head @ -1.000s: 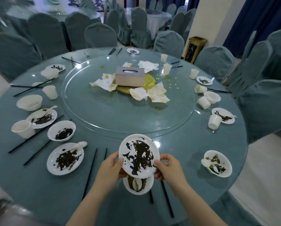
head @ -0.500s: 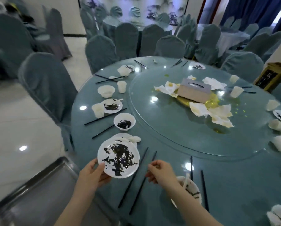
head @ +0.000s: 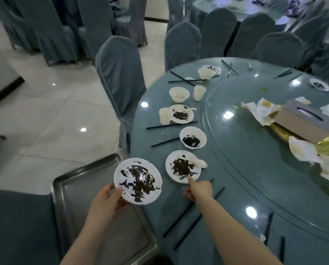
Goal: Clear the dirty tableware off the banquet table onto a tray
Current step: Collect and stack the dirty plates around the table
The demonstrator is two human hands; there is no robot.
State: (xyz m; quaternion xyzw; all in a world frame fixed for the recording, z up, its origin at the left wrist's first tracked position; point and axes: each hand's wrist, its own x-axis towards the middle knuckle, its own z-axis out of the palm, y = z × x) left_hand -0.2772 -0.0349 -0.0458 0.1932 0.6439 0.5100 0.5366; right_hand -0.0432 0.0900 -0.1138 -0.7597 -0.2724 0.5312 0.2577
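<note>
My left hand (head: 104, 202) grips a dirty white plate (head: 137, 180) smeared with dark food, held over the table's edge beside the metal tray (head: 73, 190). My right hand (head: 198, 190) reaches out, one finger touching the rim of a second dirty plate (head: 182, 166) that carries a white spoon (head: 199, 162). Farther along the round table (head: 226, 226) sit a soiled bowl (head: 192, 137), another dirty plate (head: 181, 113), two cups (head: 165, 116) (head: 199, 92) and an empty bowl (head: 179, 94).
Black chopsticks (head: 186, 222) lie scattered by my right arm and along the table. The glass turntable (head: 265, 142) holds a tissue box (head: 305, 121) and crumpled napkins. A covered chair (head: 121, 73) stands left of the table; another chair back (head: 20, 226) is beside the tray.
The view has swung left, bringing the tray closer. My left hand carried the plate leftward toward the tray; my right hand moved forward to the plate with the spoon.
</note>
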